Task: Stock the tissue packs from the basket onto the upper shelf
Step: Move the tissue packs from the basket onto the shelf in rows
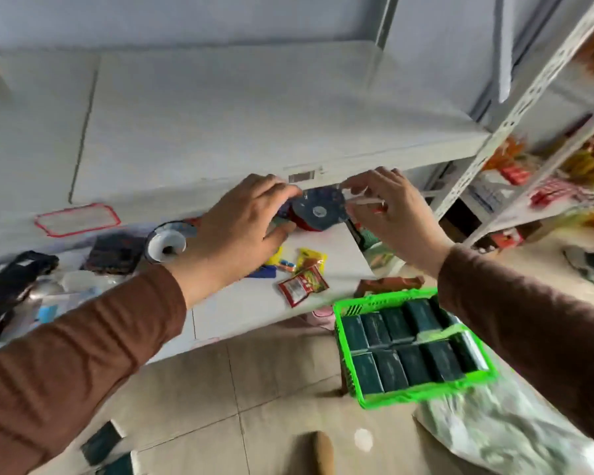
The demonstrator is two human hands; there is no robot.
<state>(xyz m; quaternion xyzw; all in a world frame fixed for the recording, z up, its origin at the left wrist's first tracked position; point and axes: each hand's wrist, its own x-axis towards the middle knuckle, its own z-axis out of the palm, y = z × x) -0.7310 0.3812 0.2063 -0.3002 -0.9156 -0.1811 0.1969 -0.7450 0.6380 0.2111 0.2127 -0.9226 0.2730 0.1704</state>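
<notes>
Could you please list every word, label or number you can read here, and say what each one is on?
None can be read.
White sticker on the grey upper shelf edge: blurred.
Red and yellow snack sachet: print too small.
Red-bordered white label on the shelf front: looks blank.
Dark green tissue packs in the bright green plastic basket: no legible print.

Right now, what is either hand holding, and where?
The left hand grips a dark round roll by its left edge; whether the right hand holds it is unclear.
</notes>
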